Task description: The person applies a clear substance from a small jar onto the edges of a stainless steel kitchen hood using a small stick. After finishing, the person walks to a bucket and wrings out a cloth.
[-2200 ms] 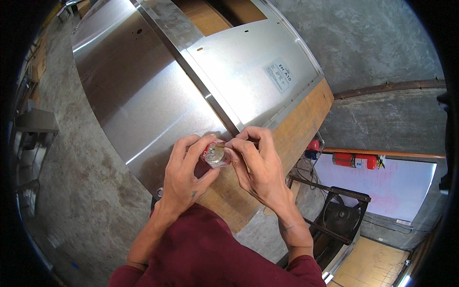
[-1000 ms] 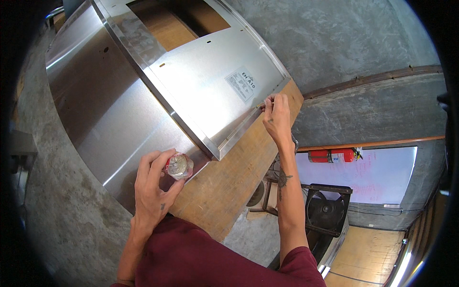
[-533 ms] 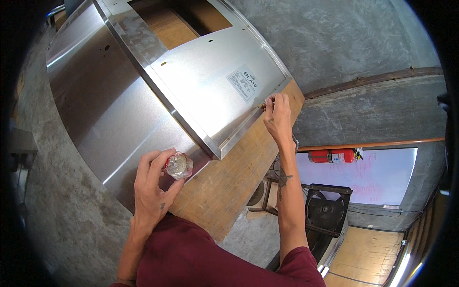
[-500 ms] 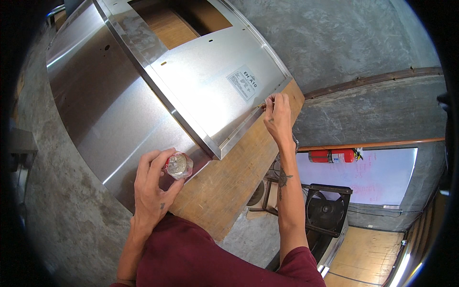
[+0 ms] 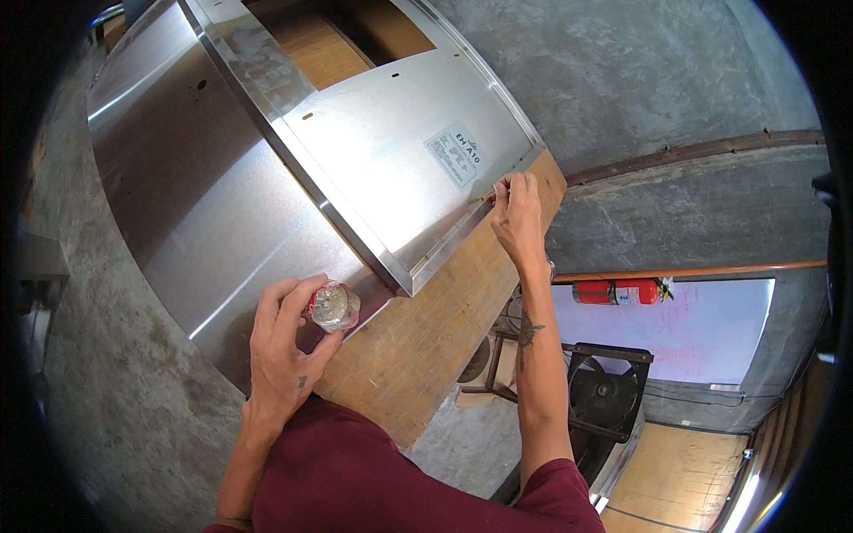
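A large stainless steel housing (image 5: 355,169) lies on a wooden tabletop (image 5: 418,355), with a raised rim along its near right edge. My left hand (image 5: 289,342) is closed around a small clear round container (image 5: 332,307) with red on its side, held over the housing's near corner. At the rim farther right, my right hand (image 5: 517,213) is closed in a pinch, its fingertips against the metal edge. Whatever is between those fingers is too small and hidden to name. A printed label (image 5: 455,155) is stuck on the panel beside that hand.
A rectangular opening (image 5: 342,40) is cut in the housing's top panel. Past my right forearm are a black framed fan (image 5: 604,391), a red fire extinguisher (image 5: 617,291) and a whiteboard (image 5: 711,329). A grey concrete wall (image 5: 657,80) rises behind the table.
Almost nothing differs. The view has shifted slightly; both hands keep their places, the left on the container and the right pinching at the rim.
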`<action>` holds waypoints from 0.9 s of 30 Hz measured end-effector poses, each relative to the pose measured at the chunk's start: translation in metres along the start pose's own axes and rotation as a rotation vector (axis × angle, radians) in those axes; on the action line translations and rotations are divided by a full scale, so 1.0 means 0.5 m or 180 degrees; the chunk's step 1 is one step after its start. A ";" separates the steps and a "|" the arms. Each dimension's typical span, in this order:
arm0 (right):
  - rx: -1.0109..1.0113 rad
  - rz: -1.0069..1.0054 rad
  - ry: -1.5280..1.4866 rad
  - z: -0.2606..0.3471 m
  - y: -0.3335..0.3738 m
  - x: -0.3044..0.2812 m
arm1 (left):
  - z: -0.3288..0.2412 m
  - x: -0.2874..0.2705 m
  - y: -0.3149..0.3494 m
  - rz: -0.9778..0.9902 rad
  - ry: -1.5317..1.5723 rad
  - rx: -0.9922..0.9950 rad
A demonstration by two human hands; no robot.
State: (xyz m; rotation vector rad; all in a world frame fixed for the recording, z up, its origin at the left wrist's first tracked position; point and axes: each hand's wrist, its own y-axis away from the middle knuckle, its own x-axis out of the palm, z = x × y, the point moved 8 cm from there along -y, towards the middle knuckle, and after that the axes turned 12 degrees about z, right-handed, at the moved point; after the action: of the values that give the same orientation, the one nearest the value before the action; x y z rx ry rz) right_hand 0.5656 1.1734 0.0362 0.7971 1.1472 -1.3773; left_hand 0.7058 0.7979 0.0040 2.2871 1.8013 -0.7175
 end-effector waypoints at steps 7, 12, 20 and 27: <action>0.0008 0.0101 0.0090 -0.002 -0.001 0.003 | -0.005 -0.006 -0.004 0.0033 0.0006 -0.0104; 0.0058 0.0139 0.0064 -0.003 -0.001 0.003 | -0.002 -0.005 -0.001 0.0011 0.0028 -0.0032; 0.0037 0.0162 0.0106 0.004 0.001 0.001 | 0.006 -0.001 0.005 0.0007 -0.0054 -0.0001; 0.0069 0.0233 0.0054 0.003 0.000 0.004 | 0.006 -0.004 0.005 0.0017 -0.0098 -0.0003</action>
State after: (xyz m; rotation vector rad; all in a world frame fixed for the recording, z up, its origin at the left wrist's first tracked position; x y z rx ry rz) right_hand 0.5654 1.1715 0.0347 0.8596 1.1072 -1.3266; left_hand 0.7070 0.7940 0.0018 2.2665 1.7813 -0.7465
